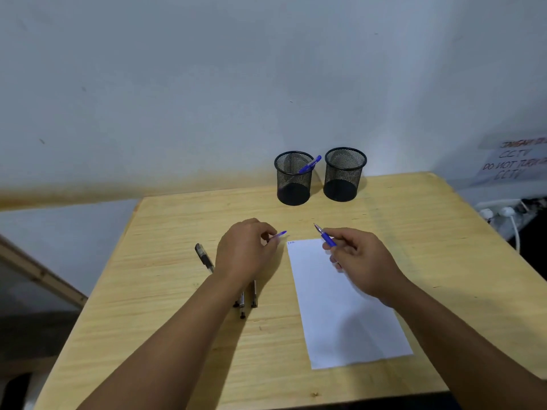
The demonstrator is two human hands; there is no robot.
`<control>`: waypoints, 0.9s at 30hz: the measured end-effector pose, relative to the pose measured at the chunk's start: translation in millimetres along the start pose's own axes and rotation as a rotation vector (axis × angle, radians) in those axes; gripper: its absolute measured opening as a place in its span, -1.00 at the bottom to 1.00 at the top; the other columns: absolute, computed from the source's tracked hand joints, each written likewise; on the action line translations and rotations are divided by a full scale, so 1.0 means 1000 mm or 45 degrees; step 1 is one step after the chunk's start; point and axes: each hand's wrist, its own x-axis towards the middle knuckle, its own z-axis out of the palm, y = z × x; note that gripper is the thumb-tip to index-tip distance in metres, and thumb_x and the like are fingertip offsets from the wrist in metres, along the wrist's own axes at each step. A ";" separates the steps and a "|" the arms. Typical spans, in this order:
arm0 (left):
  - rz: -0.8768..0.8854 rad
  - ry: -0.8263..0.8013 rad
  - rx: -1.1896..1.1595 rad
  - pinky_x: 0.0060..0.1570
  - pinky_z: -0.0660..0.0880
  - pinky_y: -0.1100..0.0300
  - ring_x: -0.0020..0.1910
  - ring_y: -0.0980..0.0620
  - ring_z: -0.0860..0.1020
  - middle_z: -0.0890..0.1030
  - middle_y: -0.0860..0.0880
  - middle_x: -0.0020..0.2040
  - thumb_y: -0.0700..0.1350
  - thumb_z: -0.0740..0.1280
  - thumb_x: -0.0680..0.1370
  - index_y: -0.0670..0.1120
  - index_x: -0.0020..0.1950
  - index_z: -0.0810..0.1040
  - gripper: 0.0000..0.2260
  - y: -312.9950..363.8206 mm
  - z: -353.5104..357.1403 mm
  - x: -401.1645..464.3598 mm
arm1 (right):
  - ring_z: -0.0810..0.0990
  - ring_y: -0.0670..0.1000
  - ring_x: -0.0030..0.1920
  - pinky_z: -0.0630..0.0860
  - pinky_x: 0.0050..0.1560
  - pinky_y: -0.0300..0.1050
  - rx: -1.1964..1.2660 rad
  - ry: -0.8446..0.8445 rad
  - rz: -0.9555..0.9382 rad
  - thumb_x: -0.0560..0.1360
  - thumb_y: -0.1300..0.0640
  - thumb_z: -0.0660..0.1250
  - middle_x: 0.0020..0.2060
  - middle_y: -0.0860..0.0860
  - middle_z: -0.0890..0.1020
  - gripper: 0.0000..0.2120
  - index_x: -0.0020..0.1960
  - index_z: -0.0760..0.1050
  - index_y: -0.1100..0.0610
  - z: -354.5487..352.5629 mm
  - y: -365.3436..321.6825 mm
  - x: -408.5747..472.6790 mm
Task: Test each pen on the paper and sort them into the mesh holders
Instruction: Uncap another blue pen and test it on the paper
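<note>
The right hand [359, 263] grips an uncapped blue pen [325, 236], tip raised over the top edge of the white paper [349, 329] on the wooden table [165, 335]. The left hand [244, 253] pinches the blue cap [279, 234]. Black pens [204, 257] lie beside and under the left wrist. Another blue pen [310, 164] leans in the left mesh holder [293, 180]; the right mesh holder [343, 174] stands just beside it
</note>
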 end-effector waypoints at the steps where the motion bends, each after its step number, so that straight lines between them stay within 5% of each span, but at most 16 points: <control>1: -0.050 -0.011 0.039 -0.17 0.48 0.15 -0.14 0.14 0.53 0.61 0.18 -0.13 0.07 0.36 0.51 0.14 -0.04 0.67 -0.89 -0.001 0.003 0.001 | 0.67 -0.09 -0.21 0.61 -0.13 -0.22 0.083 -0.014 0.050 0.56 0.31 0.31 -0.13 -0.02 0.70 -0.70 0.24 0.61 0.08 0.001 0.003 -0.001; 6: -0.129 -0.002 0.172 -0.08 0.40 0.08 -0.12 0.07 0.55 0.62 0.17 -0.14 0.11 0.34 0.50 0.15 -0.03 0.66 -0.86 -0.005 0.017 0.005 | 0.74 -0.01 -0.20 0.67 -0.15 -0.17 0.186 0.111 0.131 0.52 0.27 0.41 -0.21 0.01 0.74 -0.71 0.21 0.63 0.08 0.007 0.010 -0.004; 9: -0.124 -0.008 0.226 -0.08 0.29 0.08 -0.08 0.05 0.55 0.63 0.15 -0.10 0.17 0.36 0.51 0.14 0.02 0.65 -0.82 -0.007 0.020 0.006 | 0.74 -0.04 -0.22 0.70 -0.17 0.07 0.134 0.136 0.143 0.52 0.24 0.42 -0.25 -0.06 0.75 -0.75 0.17 0.66 0.05 0.008 0.011 -0.004; 14: -0.016 0.038 0.205 0.04 0.40 0.02 0.01 -0.04 0.54 0.63 0.12 0.02 0.11 0.25 0.59 0.10 0.09 0.65 -0.78 0.004 0.012 -0.010 | 0.74 0.02 -0.22 0.65 -0.14 0.33 0.192 0.157 0.135 0.54 0.18 0.40 -0.26 0.00 0.73 -0.84 0.01 0.69 -0.03 0.011 0.006 -0.006; 17: 0.134 0.058 0.097 -0.04 0.45 0.03 -0.08 -0.03 0.48 0.64 0.11 -0.04 0.01 0.20 0.53 0.09 0.00 0.66 -0.77 0.020 0.009 -0.040 | 0.75 0.04 -0.16 0.70 -0.09 0.02 0.369 0.160 0.165 0.60 0.17 0.30 -0.14 0.08 0.74 -0.84 0.01 0.67 0.09 0.009 0.006 -0.002; 19: 0.185 -0.006 0.085 0.05 0.45 0.04 0.01 0.02 0.47 0.63 0.13 0.05 0.10 0.20 0.53 0.08 0.11 0.63 -0.71 0.024 0.012 -0.056 | 0.74 0.03 -0.10 0.67 -0.08 -0.18 0.517 0.113 0.182 0.61 0.26 0.26 -0.06 0.08 0.73 -0.81 0.13 0.62 0.19 0.008 0.006 0.000; 22: 0.226 -0.093 0.106 0.20 0.39 0.14 0.19 0.02 0.43 0.57 0.11 0.24 0.22 0.22 0.52 0.01 0.30 0.55 -0.55 0.025 0.021 -0.069 | 0.73 -0.07 -0.02 0.62 0.01 -0.25 0.389 0.052 0.023 0.56 0.36 0.31 -0.03 -0.06 0.72 -0.68 0.21 0.57 0.03 0.008 0.008 0.000; 25: 0.223 -0.139 0.144 0.25 0.33 0.17 0.28 0.00 0.40 0.52 0.08 0.35 0.25 0.17 0.51 -0.03 0.37 0.50 -0.46 0.024 0.029 -0.073 | 0.69 -0.21 -0.01 0.56 -0.05 -0.43 0.202 0.154 -0.092 0.47 0.24 0.48 -0.09 -0.19 0.74 -0.65 0.16 0.60 -0.10 0.012 0.009 0.000; 27: 0.229 -0.157 0.181 0.25 0.35 0.16 0.27 0.00 0.39 0.52 0.07 0.35 0.24 0.16 0.51 -0.04 0.36 0.50 -0.46 0.022 0.033 -0.074 | 0.70 -0.17 -0.03 0.59 -0.04 -0.35 0.153 0.255 -0.119 0.46 0.17 0.50 -0.09 -0.18 0.74 -0.73 0.11 0.66 -0.08 0.014 0.011 0.005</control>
